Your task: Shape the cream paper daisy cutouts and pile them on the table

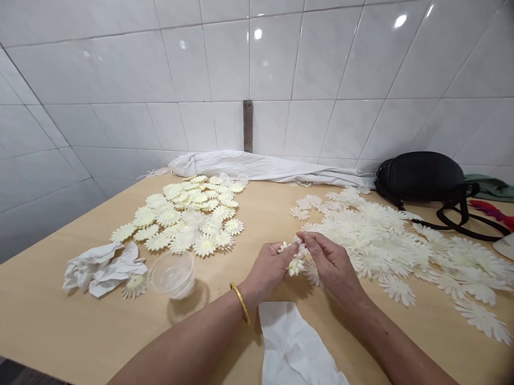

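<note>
A small cluster of cream paper daisies is held above the tabletop, between the left hand and the right hand. The fingers of the right hand are closed in a pinch on the upper end of the cluster; those of the left hand are curled closely against its side, and a firm hold is shown by both. A gold bangle is worn on the left wrist. A broad spread of flat, pointed-petal paper flowers is laid out just beyond the right hand. A smaller heap of cupped paper daisies lies to the left, with a transparent plastic cup and crumpled white tissue near its front edge. A white paper sheet lies below the hands. A black bag and a long white cloth rest against the white tiled wall.
</note>
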The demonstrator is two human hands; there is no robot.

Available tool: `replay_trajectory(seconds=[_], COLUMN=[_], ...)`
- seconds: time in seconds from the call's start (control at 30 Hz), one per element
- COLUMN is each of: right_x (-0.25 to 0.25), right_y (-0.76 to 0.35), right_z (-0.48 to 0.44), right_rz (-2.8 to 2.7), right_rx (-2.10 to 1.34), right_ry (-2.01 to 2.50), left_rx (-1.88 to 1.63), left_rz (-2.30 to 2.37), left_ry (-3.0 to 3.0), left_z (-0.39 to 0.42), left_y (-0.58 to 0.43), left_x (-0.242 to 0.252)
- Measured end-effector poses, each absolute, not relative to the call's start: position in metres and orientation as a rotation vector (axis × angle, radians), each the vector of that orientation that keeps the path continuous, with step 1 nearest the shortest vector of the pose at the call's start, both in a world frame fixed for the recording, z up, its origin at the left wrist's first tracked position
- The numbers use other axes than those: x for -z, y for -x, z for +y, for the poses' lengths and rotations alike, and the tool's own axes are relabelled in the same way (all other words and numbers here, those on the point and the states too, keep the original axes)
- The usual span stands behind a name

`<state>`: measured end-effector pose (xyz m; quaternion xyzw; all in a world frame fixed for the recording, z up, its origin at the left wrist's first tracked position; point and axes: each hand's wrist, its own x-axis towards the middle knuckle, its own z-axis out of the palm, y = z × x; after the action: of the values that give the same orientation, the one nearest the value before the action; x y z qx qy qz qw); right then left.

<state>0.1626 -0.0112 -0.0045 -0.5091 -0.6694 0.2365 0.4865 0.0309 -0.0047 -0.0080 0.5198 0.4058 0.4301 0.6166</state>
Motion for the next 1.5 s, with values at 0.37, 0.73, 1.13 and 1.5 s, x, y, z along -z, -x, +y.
replay_trajectory(seconds=[0.37,0.73,1.13,1.5], right_x=[0.007,0.044,0.029,-0.007], right_y=[-0.172,-0.196,-0.223,-0.153], right_z=[-0.005,0.022,0.054,0.005], right_rz=[-1.628,-1.953,-1.756,-1.459], right_rx=[-0.342,0.127,0.375,-1.113], right_ry=[1.384,2.060,2.123,1.197], left_rx=[-0.876,-0.819,-0.882,-0.927], left_rz=[1.044,0.861,0.809,0.971], left_ry=[-1.144,-0.945,-1.035,-1.012], left_z=[-0.006,0.000,0.002,0.002], left_y=[-0.035,-0.025,-0.025,-0.025], left_x=[0.007,0.007,0.015,0.013])
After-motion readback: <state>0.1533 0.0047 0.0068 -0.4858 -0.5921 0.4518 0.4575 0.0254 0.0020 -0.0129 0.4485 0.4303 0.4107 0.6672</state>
